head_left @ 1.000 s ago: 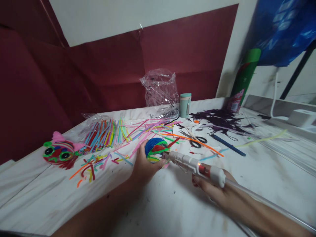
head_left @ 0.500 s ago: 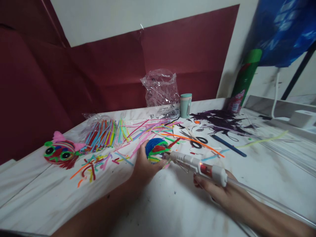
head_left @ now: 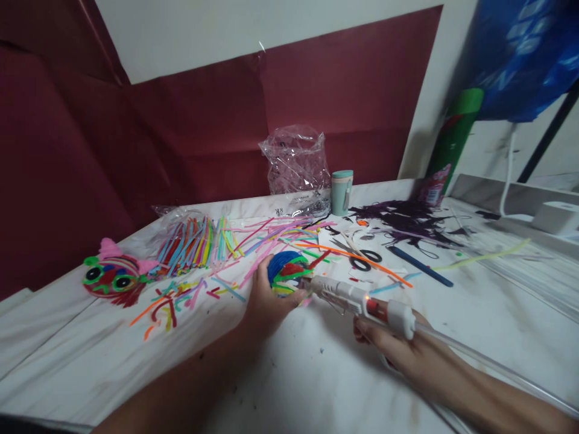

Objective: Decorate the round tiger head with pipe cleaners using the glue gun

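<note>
My left hand (head_left: 269,295) is closed around a round craft piece (head_left: 284,265) covered in blue, green and red pipe cleaners, held just above the table. A red strip sticks out from its right side. My right hand (head_left: 393,343) grips a white hot glue gun (head_left: 344,292) with a small orange light glowing on its body. The gun's nozzle points left and meets, or nearly meets, the craft piece near my left thumb; exact contact is unclear. A long clear glue stick (head_left: 479,355) runs out of the gun's back.
Cut pipe-cleaner bits (head_left: 172,304) and a bundle of pipe cleaners (head_left: 190,244) lie left. A finished-looking face ornament (head_left: 113,277) sits far left. Black-handled scissors (head_left: 362,259), a dark blue strip (head_left: 420,265), purple strands (head_left: 402,220), a green cup (head_left: 342,193) and a plastic bag (head_left: 296,163) are behind.
Almost nothing differs. The view has shifted very slightly; both hands keep their grip, with the glue gun's nozzle still at the craft piece.
</note>
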Available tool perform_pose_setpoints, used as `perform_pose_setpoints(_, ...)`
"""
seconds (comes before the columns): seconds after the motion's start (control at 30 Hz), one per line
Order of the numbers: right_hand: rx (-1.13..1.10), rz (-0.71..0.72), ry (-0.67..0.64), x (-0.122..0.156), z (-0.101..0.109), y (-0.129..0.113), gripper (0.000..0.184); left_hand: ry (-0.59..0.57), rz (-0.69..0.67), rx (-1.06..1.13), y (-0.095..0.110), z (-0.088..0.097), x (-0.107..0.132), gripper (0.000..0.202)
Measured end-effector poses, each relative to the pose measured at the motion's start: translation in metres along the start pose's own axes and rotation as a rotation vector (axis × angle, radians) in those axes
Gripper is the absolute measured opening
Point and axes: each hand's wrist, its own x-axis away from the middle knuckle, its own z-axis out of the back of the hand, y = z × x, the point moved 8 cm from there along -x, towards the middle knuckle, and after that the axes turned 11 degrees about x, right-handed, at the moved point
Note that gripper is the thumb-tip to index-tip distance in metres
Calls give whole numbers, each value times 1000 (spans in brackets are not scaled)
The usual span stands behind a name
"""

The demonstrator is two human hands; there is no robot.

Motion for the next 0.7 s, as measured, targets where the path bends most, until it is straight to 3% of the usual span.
perform_pose_setpoints(0.27, -21, -4, -75, -4, -4, 11, 27, 29, 19, 35, 4, 0, 1, 84)
perform_pose_setpoints(0.7, -23, -37, -53, -3, -2, 12, 28, 18, 45, 14, 3, 0, 1, 86)
